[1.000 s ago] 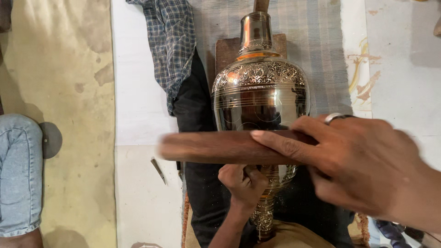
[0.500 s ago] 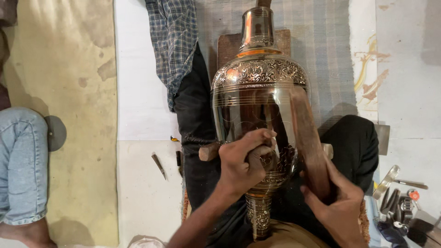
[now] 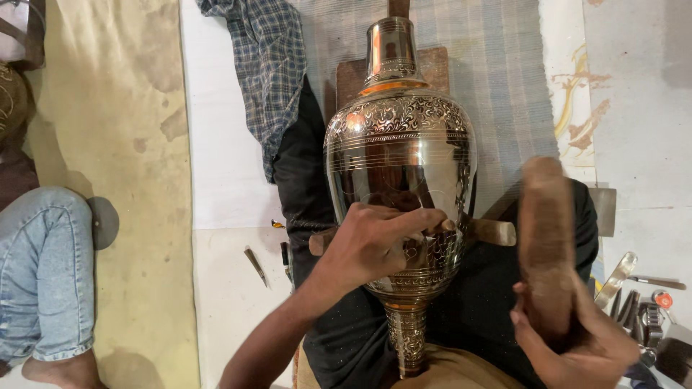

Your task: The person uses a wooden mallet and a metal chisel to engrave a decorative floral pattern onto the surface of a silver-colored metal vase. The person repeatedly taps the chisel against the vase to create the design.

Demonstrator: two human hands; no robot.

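Engraved metal vase [image 3: 400, 155] lies on its side across the person's lap, neck pointing away toward a wooden board [image 3: 432, 68] on the striped mat [image 3: 504, 86], foot toward the body. Polished belly is mirror-bright; bands of floral engraving run around the shoulder and the lower body.

Left hand [image 3: 375, 245] rests on the lower belly of the vase, fingers curled and pressed together around a small tool whose tip touches the metal; the tool itself is mostly hidden by the fingers. Just behind the hand a wooden rod [image 3: 490, 232] lies crosswise under the vase, its ends showing on either side.

Right hand [image 3: 577, 346], near the bottom right corner of the view, is closed in a grip around the lower end of a wooden mallet [image 3: 546, 238]. Mallet stands upright beside the vase, apart from it, and is blurred.

Black trousers [image 3: 303, 180] show beneath and around the vase; a checked cloth [image 3: 270, 65] lies on the floor along the left leg. A few small metal tools [image 3: 256, 265] lie on the white sheet [image 3: 216, 144] to the left. More metal tools [image 3: 634, 295] sit at the right edge. Another person's jeans-clad leg [image 3: 43, 274] and bare foot occupy the far left edge, on tan floor covering [image 3: 122, 108].
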